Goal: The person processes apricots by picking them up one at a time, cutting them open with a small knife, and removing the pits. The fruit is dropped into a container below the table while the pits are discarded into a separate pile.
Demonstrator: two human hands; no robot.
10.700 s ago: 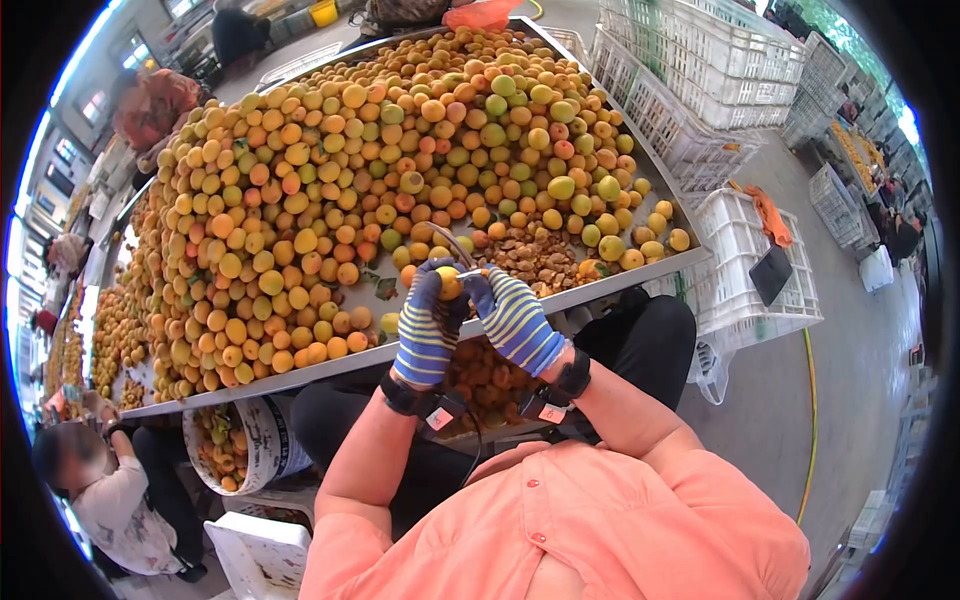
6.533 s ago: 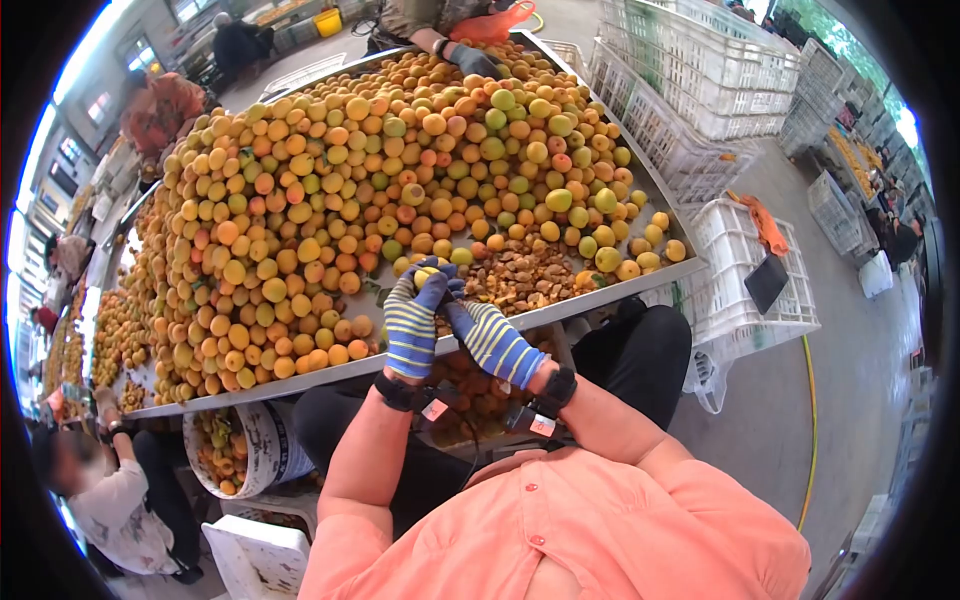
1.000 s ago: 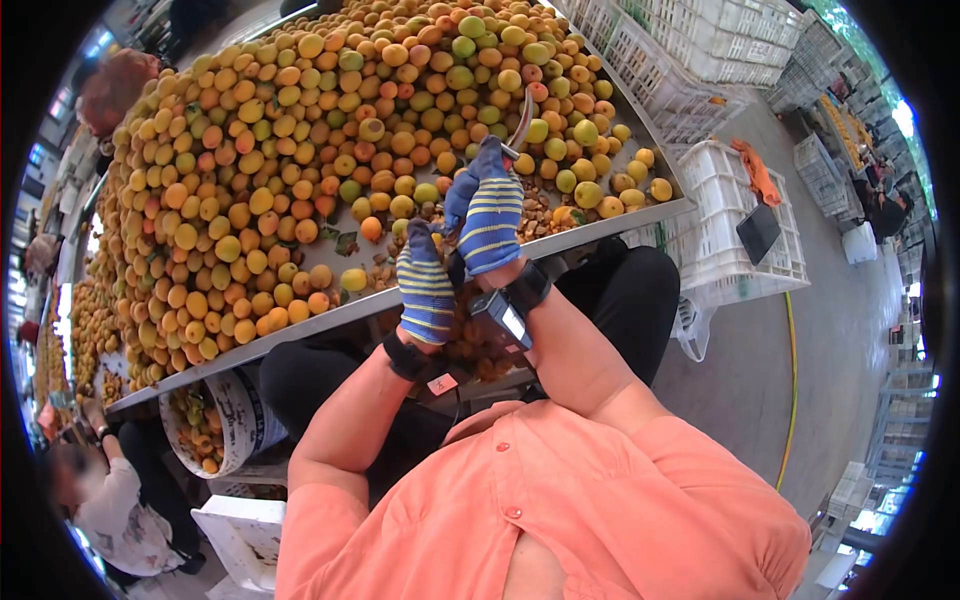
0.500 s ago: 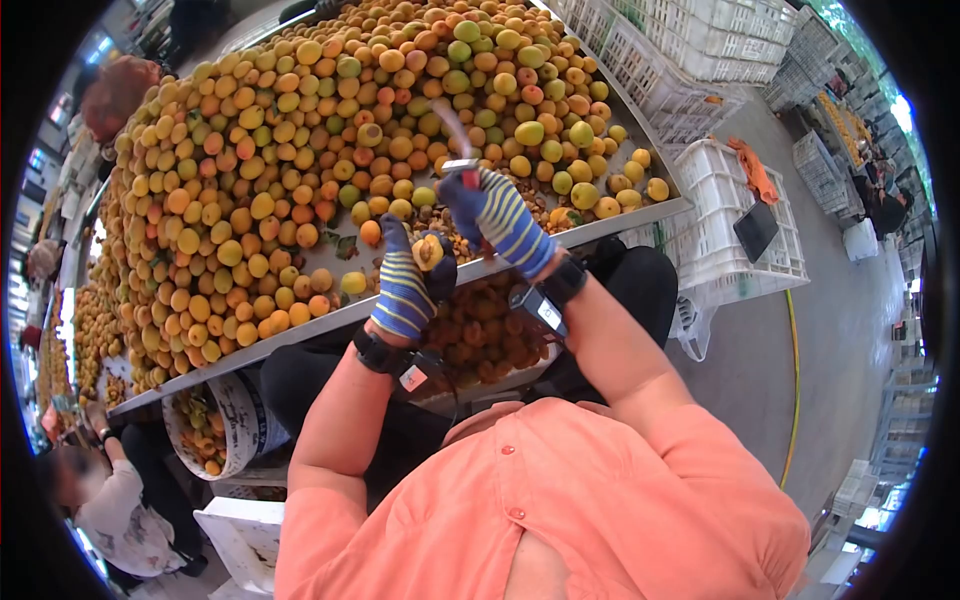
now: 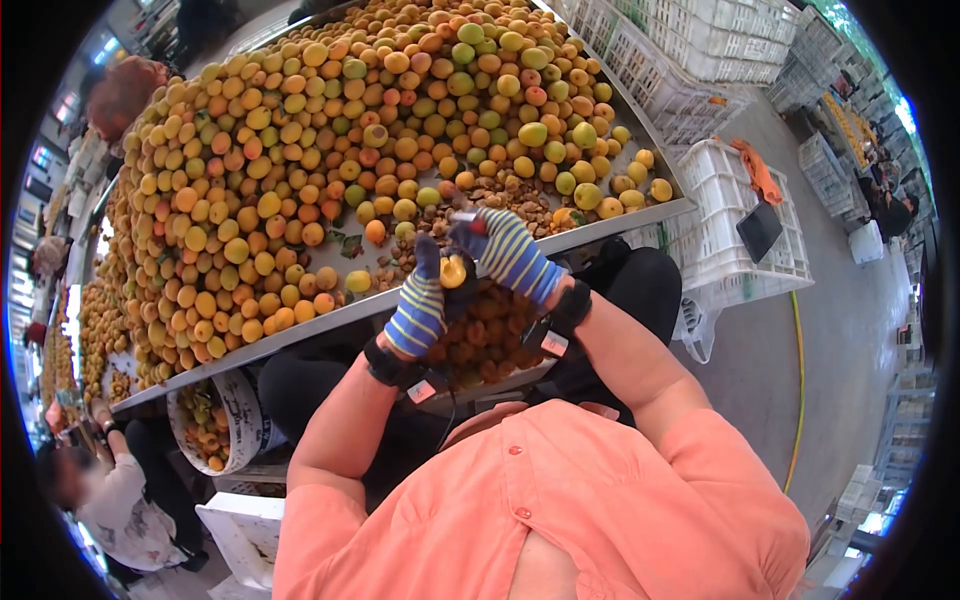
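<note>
My left hand [image 5: 422,305], in a blue and yellow striped glove with dark fingers, is closed around a cut apricot [image 5: 453,271] with its hollow inside facing up. Close by on the right, my right hand [image 5: 510,250], gloved alike, grips a small red tool [image 5: 478,226] with a short metal part; its exact kind is too small to make out. Just beyond the hands lies a heap of brown apricot pits [image 5: 515,193] on the metal table. Below them, between my knees, sit many opened apricots [image 5: 490,325] in a container.
Whole apricots [image 5: 290,170] are piled over the table, whose metal rim [image 5: 270,345] runs before me. A white bucket [image 5: 238,420] with fruit stands at left, near a seated person [image 5: 130,505]. White crates [image 5: 735,215] stand at right, one bearing an orange cloth [image 5: 757,172].
My right hand has come down and nearer to my left, bringing the red tool along. My left hand has shifted slightly right, with the apricot lower. A blurred streak above the right hand is gone.
</note>
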